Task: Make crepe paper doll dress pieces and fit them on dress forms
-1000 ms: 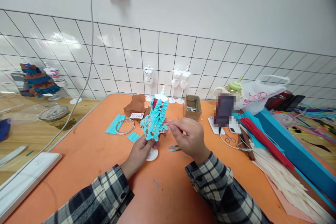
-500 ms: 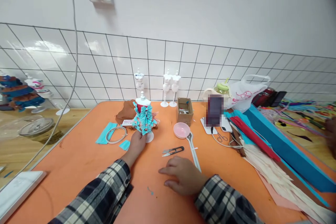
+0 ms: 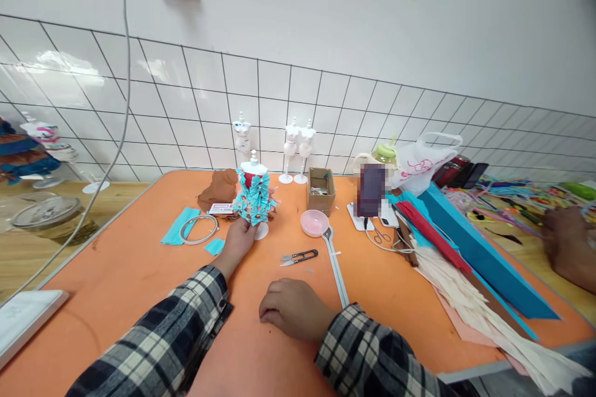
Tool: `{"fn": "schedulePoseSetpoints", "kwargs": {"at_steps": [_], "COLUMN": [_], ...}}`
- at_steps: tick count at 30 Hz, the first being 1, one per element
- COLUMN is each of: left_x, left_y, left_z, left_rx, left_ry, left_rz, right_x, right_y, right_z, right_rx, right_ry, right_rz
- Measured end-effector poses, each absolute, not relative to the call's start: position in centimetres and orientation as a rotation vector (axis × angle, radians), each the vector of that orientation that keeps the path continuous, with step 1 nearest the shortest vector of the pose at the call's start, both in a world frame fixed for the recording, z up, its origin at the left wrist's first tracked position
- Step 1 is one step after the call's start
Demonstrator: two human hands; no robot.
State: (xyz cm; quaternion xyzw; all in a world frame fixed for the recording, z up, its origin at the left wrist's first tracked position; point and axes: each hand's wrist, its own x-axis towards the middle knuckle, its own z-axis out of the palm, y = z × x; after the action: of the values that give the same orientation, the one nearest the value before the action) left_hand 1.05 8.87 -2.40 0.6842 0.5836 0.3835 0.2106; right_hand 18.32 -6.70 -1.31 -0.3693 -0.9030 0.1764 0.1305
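Note:
A small white dress form (image 3: 254, 164) stands upright on its round base, dressed in a red bodice and ruffled turquoise skirt (image 3: 254, 200). My left hand (image 3: 239, 240) is closed at the skirt's lower edge, its fingertips partly hidden under the fabric. My right hand (image 3: 298, 308) rests on the orange table (image 3: 382, 322) with its fingers bent and pressed together; whatever lies at the fingertips is too small to name. Thread snips (image 3: 300, 257) lie just beyond it. To my left hand's left are a white hoop (image 3: 199, 229) and turquoise fabric pieces (image 3: 179, 226).
Behind stand bare dress forms (image 3: 291, 142) and a small cardboard box (image 3: 321, 189). A pink bowl (image 3: 314, 223), white tongs-like strips (image 3: 336, 270), a phone (image 3: 372, 191), scissors (image 3: 382, 236) and fabric strips (image 3: 459, 276) sit rightward. Another person's hand (image 3: 570, 248) is at far right.
My right hand has moved left and its outstretched fingers have drawn together over the spot of a tiny blue scrap. The left hand stays at the skirt. The view has shifted slightly.

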Motion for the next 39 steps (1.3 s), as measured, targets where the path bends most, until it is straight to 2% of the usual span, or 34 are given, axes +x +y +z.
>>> {"fn": "schedulePoseSetpoints", "kwargs": {"at_steps": [5, 10, 15, 28, 34, 39], "left_x": [0.8, 0.4, 0.4, 0.4, 0.5, 0.8], "left_y": [8.6, 7.7, 7.5, 7.0, 7.2, 7.5], "left_z": [-2.2, -1.9, -1.3, -1.1, -1.1, -1.6], "left_rx": [1.958, 2.052, 2.122, 2.173, 2.193, 2.207], "left_ry": [1.657, 1.654, 1.681, 1.798, 1.835, 1.864], "left_rz": [0.979, 0.902, 0.79, 0.63, 0.606, 0.625], "right_x": [20.1, 24.8, 26.5, 25.6, 27.4, 28.1], "right_y": [-6.5, -6.6, -6.7, -6.7, -10.2, -14.7], "right_z": [-0.8, -0.1, -0.8, -0.6, 0.4, -0.8], "right_rx": [-1.204, -1.554, -1.693, -1.819, -1.522, -1.49], "right_ry": [-2.549, -2.133, -2.018, -2.217, -2.152, -2.199], "right_rz": [0.547, 0.457, 0.447, 0.332, 0.559, 0.504]}}
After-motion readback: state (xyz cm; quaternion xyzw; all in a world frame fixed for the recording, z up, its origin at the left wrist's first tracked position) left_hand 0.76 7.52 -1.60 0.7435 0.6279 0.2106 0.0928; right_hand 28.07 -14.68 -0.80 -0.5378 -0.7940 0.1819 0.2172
